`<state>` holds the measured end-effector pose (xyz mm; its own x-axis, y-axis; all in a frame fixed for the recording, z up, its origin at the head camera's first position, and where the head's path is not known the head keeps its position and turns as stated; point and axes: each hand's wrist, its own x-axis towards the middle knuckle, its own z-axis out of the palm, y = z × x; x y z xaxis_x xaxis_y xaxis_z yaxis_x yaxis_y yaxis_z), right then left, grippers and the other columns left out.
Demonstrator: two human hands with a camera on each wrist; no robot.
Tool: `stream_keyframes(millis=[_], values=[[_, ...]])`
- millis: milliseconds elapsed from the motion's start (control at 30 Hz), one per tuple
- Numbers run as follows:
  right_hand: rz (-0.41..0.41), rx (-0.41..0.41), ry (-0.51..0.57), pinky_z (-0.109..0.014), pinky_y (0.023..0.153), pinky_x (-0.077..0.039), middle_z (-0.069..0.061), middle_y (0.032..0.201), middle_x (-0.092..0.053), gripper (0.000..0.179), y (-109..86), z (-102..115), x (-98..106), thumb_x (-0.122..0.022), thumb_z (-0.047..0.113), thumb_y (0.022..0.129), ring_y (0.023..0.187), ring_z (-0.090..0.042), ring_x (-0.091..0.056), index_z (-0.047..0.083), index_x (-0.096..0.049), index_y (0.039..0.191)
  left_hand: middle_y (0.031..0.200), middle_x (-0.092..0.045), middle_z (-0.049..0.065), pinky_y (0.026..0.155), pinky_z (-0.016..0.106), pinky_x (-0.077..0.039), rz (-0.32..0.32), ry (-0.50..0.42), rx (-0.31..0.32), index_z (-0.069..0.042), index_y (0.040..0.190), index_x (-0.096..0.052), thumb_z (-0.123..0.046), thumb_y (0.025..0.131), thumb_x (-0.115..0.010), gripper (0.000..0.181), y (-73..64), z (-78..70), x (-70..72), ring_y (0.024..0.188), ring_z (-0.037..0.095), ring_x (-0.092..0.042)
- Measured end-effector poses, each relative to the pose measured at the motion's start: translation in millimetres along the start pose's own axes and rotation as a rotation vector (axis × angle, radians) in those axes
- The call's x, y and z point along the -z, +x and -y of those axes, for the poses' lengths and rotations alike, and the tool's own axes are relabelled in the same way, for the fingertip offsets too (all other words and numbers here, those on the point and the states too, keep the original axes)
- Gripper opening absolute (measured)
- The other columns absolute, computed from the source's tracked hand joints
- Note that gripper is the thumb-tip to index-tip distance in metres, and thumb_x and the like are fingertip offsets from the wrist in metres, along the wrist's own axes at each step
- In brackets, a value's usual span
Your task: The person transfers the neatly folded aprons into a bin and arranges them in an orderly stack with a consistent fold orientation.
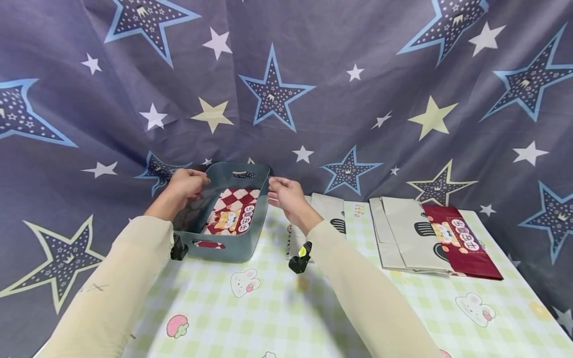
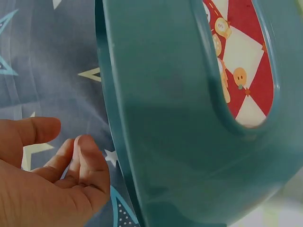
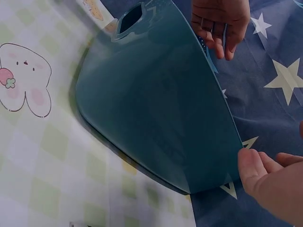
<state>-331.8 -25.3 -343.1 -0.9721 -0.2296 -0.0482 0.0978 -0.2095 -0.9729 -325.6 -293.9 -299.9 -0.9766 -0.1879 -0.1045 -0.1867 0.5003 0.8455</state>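
Observation:
A grey-green plastic storage bin (image 1: 233, 247) with oval handle holes stands at the back left of the table. Inside it lies a flat red-and-white checkered piece (image 1: 230, 201) with a cartoon animal printed on it. My left hand (image 1: 187, 185) is at the bin's left rim, fingers loosely bent; in the left wrist view a gap shows between the fingertips and the bin. By the back right corner is my right hand (image 1: 288, 199), its thumb (image 3: 251, 165) at or very near the rim. Whether it touches cannot be told. Neither hand visibly grips anything.
To the right lies a beige and dark red folded flat stack (image 1: 409, 238), resembling paper bags. Another beige printed piece (image 1: 327, 206) lies partly behind my right forearm. A star-patterned curtain (image 1: 358, 114) hangs directly behind the table (image 1: 215, 308), covered in green-checked cloth.

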Motion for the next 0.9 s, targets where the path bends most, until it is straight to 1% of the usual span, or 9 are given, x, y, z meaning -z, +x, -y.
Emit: stream_keyframes(millis=[67,167,233,300,367,467,633,733,900], values=[[0.007,0.000,0.003,-0.049,0.109,-0.045,-0.027,0.145,-0.050,0.045,-1.8,1,1,-0.053,0.021,0.109,0.131,-0.040,-0.053,-0.002,-0.050,0.147,0.111,-0.049,0.014,0.063,0.024,-0.050,0.015,0.004,-0.005,0.005,0.142,-0.052,-0.013,0.103,-0.052,0.043,-1.5,-0.5,-0.6,0.086,0.022,-0.051],[0.016,0.001,0.011,-0.048,0.109,-0.046,-0.028,0.146,-0.049,0.045,-3.5,2,3,-0.052,0.020,0.109,0.132,-0.041,-0.053,-0.002,-0.049,0.147,0.109,-0.049,0.013,0.060,0.025,-0.049,0.021,0.008,-0.011,0.005,0.143,-0.051,-0.014,0.103,-0.053,0.043,-3.0,-1.1,-2.4,0.085,0.022,-0.052],[0.015,-0.001,0.013,-0.046,0.107,-0.048,-0.028,0.146,-0.050,0.043,-4.3,2,5,-0.052,0.020,0.109,0.130,-0.041,-0.054,-0.001,-0.050,0.147,0.111,-0.050,0.014,0.060,0.025,-0.048,0.026,0.006,-0.012,0.005,0.143,-0.051,-0.014,0.104,-0.052,0.044,-3.9,-1.2,-4.1,0.085,0.022,-0.052],[0.010,-0.001,0.013,-0.043,0.103,-0.051,-0.027,0.144,-0.052,0.042,-4.6,2,7,-0.052,0.019,0.109,0.124,-0.037,-0.059,-0.001,-0.051,0.146,0.118,-0.051,0.017,0.062,0.025,-0.048,0.031,0.004,-0.013,0.004,0.144,-0.051,-0.015,0.104,-0.053,0.044,-4.8,-1.2,-6.3,0.091,0.024,-0.053],[0.003,0.000,0.005,-0.040,0.098,-0.055,-0.026,0.143,-0.054,0.041,-5.3,2,10,-0.053,0.019,0.109,0.114,-0.031,-0.063,0.000,-0.053,0.144,0.127,-0.052,0.020,0.065,0.026,-0.050,0.039,-0.005,-0.011,0.004,0.144,-0.050,-0.015,0.104,-0.053,0.045,-5.3,-1.7,-9.4,0.096,0.026,-0.055],[-0.003,0.009,-0.005,-0.040,0.096,-0.056,-0.024,0.138,-0.058,0.039,-7.1,1,16,-0.052,0.019,0.109,0.103,-0.023,-0.065,0.001,-0.054,0.143,0.133,-0.052,0.020,0.075,0.030,-0.053,0.043,-0.021,-0.011,0.003,0.143,-0.051,-0.017,0.103,-0.053,0.044,-5.6,-3.5,-15.3,0.102,0.026,-0.055],[-0.008,0.035,-0.031,-0.044,0.100,-0.053,-0.021,0.132,-0.061,0.039,-9.7,-1,30,-0.052,0.020,0.109,0.106,-0.024,-0.065,0.002,-0.053,0.144,0.134,-0.053,0.019,0.081,0.034,-0.055,0.043,-0.034,-0.015,0.000,0.141,-0.053,-0.019,0.104,-0.053,0.041,-8.6,-8.9,-28.9,0.100,0.024,-0.057],[-0.027,0.059,-0.056,-0.045,0.100,-0.053,-0.019,0.129,-0.063,0.039,-11.0,-3,41,-0.053,0.020,0.109,0.108,-0.026,-0.066,0.003,-0.054,0.144,0.133,-0.054,0.018,0.077,0.031,-0.054,0.055,-0.045,-0.029,-0.001,0.140,-0.053,-0.019,0.105,-0.052,0.039,-10.7,-11.7,-39.1,0.098,0.023,-0.057],[-0.063,0.088,-0.094,-0.043,0.098,-0.055,-0.017,0.125,-0.064,0.038,-13.1,-6,61,-0.053,0.021,0.109,0.111,-0.028,-0.066,0.003,-0.055,0.143,0.125,-0.057,0.015,0.074,0.027,-0.053,0.075,-0.097,-0.059,-0.001,0.139,-0.054,-0.018,0.105,-0.053,0.038,-13.3,-15.4,-54.8,0.094,0.019,-0.055]])
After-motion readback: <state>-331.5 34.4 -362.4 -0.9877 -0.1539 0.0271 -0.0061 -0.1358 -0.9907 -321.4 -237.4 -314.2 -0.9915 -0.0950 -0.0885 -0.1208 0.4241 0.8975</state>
